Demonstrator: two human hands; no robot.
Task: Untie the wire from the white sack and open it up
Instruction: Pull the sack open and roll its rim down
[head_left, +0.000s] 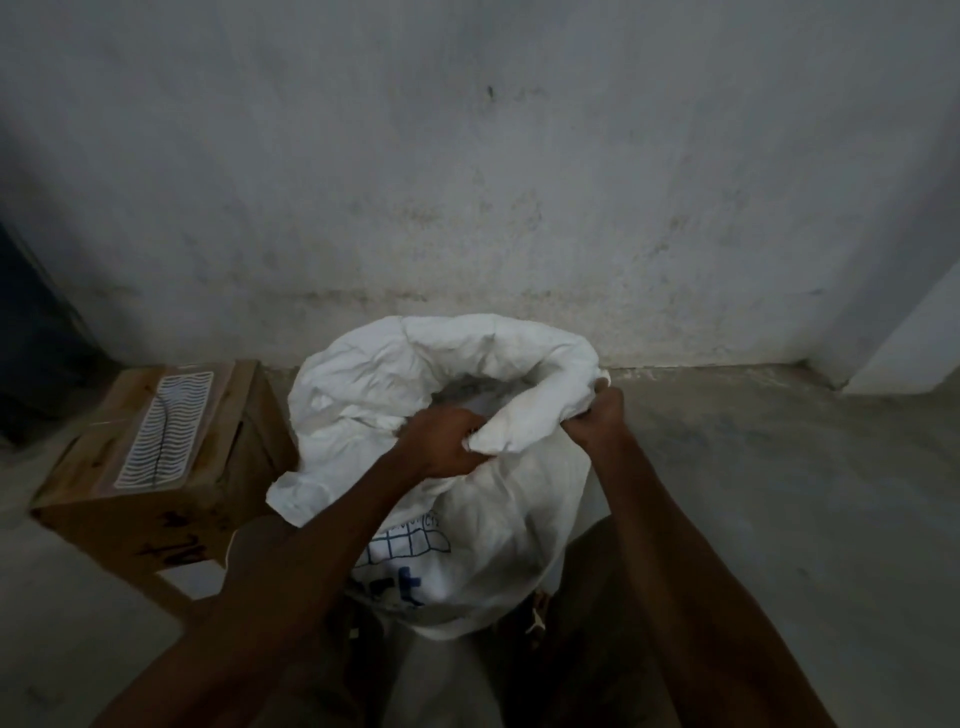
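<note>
On the floor (753, 493), white sack (483, 519) mouth open; left hand (441, 441) and right hand (597, 415) fingers clenched on rolled rim. Cardboard box (156, 457) just left; clear floor right.

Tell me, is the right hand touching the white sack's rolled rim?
Touching. The head view shows the right hand closed on the rolled rim of the white sack, with cloth bunched inside its fingers.
</note>
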